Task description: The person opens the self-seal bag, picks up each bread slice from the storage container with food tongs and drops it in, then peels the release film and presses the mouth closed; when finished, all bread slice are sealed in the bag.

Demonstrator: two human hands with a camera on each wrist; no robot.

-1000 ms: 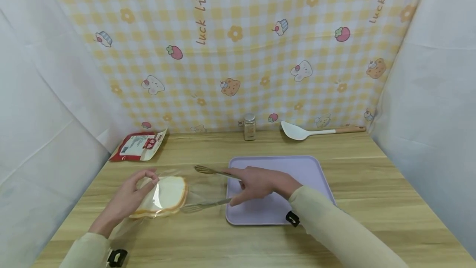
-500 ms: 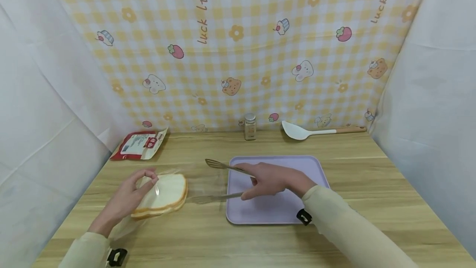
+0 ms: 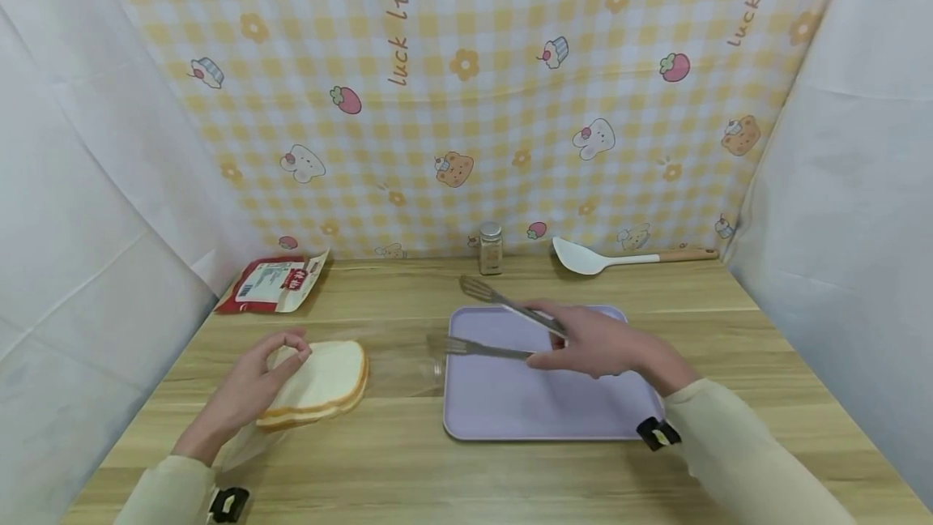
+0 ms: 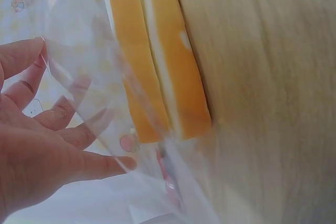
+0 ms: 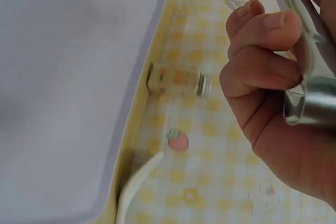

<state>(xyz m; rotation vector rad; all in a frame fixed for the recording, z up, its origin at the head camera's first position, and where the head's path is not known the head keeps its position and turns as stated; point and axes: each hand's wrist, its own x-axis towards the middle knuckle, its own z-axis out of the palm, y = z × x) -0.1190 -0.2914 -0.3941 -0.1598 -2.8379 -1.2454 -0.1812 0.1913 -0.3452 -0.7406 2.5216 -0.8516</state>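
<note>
The left hand [image 3: 251, 383] pinches clear film [image 4: 68, 24] beside stacked bread slices [image 3: 331, 375] on the surface [image 3: 350, 476]. Over the lilac tray [image 3: 503, 407], spread tongs [image 3: 492, 349] holding nothing sit in the right hand's [image 3: 594, 339] grip. Tonging bread seems underway; next probably calls for steady film.

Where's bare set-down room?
Free: table strip in front of the purple tray, between left sleeve and right sleeve; also right of the tray, in front of the spatula. Crowded: left, with bread, clear bag, left hand; over the tray, tongs, right hand.
</note>
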